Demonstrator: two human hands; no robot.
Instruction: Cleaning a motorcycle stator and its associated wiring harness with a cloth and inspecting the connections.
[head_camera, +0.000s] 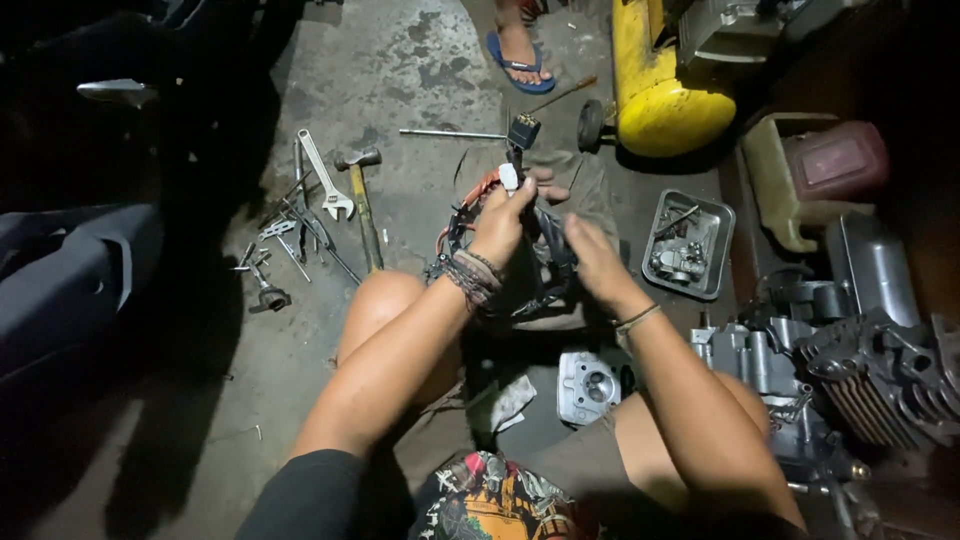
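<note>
A: What's nearest you?

B: Cylinder head (588, 386) lying on the floor between your knees.

A: Hands?

B: Your left hand (500, 222) is clamping the wiring harness (520, 250) at its white connector (509, 177). Your right hand (590, 250) is gripping the black loom beside it.

A: Beyond?

B: Metal tray (688, 243) sitting right, hammer (362, 205) and wrench (326, 177) left, yellow tank (660, 85) far.

Stained grey concrete floor (420, 60). Silver adjustable wrench (327, 178) and wooden-handled steel hammer (363, 205) lie left of centre, beside scattered small metal hand tools (290, 235). Long thin metal rod (452, 133) toward the floor's far edge, near a blue flip-flop sandal (520, 66). Yellow cylindrical compressor tank (660, 85) at top right. Rectangular metal tray of small parts (688, 243), right. Grey aluminium cylinder head (590, 386), near edge. Finned grey engine block (870, 380), right edge.
</note>
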